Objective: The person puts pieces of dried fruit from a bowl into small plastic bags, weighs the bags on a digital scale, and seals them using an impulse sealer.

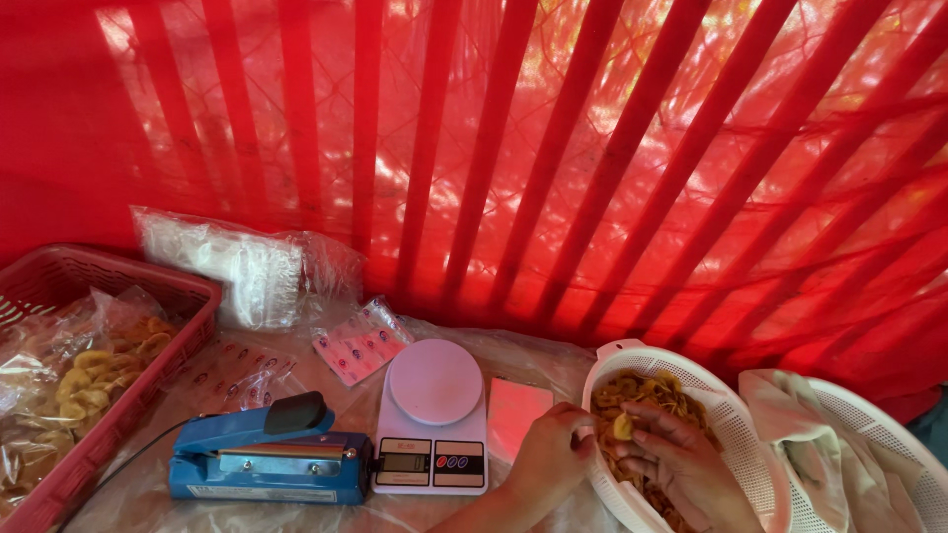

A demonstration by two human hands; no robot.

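Banana chips [652,395] fill white perforated basket [760,464], right hand [681,459] grasping a chip among them, left hand [553,449] gripping basket rim, white kitchen scale [433,415] and blue heat sealer [267,454] alongside on desk [533,350].

A stack of clear bags [222,265] lies against the red netting at the back left. In the red basket [148,380] on the left sit sealed clear packets of yellow chips [84,380]. Small pink-and-white label sheets [360,341] lie just behind the white scale, whose small grey screen [405,462] faces front. A plain pink card [517,415] rests right of the scale.
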